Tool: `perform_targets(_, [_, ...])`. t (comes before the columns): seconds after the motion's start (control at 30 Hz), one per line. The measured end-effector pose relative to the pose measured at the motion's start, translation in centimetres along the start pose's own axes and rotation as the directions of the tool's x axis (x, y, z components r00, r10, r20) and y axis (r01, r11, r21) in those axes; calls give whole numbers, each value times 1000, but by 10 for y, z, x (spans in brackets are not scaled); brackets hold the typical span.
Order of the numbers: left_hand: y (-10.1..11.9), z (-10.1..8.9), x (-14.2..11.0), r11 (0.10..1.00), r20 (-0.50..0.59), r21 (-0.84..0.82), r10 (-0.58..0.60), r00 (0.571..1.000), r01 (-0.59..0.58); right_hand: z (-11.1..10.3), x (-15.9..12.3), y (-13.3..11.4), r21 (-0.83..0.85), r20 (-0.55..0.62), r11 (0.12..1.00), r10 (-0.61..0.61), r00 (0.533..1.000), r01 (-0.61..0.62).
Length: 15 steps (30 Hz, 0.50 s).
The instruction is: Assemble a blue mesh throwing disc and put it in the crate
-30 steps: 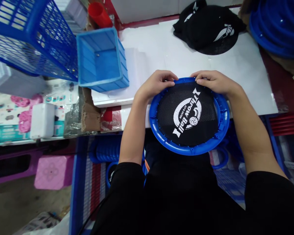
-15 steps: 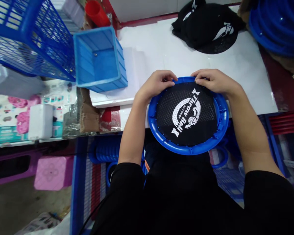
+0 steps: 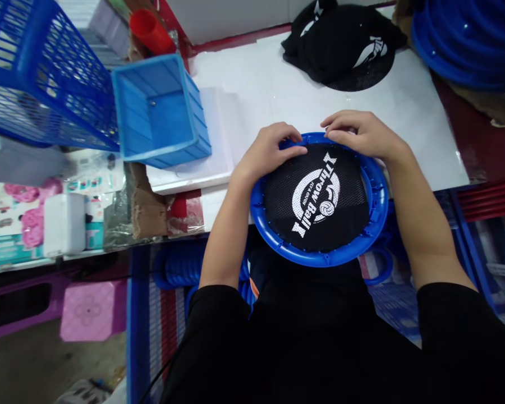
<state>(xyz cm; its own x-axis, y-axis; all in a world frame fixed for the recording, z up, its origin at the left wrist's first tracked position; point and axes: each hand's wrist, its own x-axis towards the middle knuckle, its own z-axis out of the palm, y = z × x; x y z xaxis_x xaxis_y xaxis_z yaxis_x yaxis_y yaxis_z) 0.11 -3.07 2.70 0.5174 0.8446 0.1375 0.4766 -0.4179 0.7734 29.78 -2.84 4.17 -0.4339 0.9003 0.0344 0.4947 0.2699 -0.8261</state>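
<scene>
A round blue plastic frame (image 3: 320, 258) lies at the table's front edge, partly over my lap, with black mesh (image 3: 340, 207) stretched inside it. White "Throw Ball" lettering is printed on the mesh. At the far left of the rim, my left hand (image 3: 278, 145) grips it, thumb on the mesh and fingers curled over the edge. My right hand (image 3: 357, 132) rests over the far right rim, fingers loosely bent and slightly apart. Its fingertips reach past the rim; whether they touch it is hard to tell.
Black mesh pieces (image 3: 340, 47) lie piled at the back of the white table (image 3: 252, 78). Stacked blue frames (image 3: 467, 45) stand far right. To the left are a blue bin (image 3: 160, 112), a blue basket (image 3: 50, 73) and a red cup (image 3: 151, 32). Pink stool (image 3: 88, 311) lower left.
My right fingers have lifted from their pinch at the far rim and shifted slightly left. My left thumb has slid further over the mesh. The view has turned a little.
</scene>
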Motion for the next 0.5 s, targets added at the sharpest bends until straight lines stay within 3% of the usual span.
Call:
perform_targets(0.17, [3,9,3,999,-7,42,-33,999,33,10,10,2,-71,80,990,-113,990,119])
perform_targets(0.5, [-2,15,7,997,-22,7,-82,996,82,15,9,-15,-14,53,997,-70,996,71])
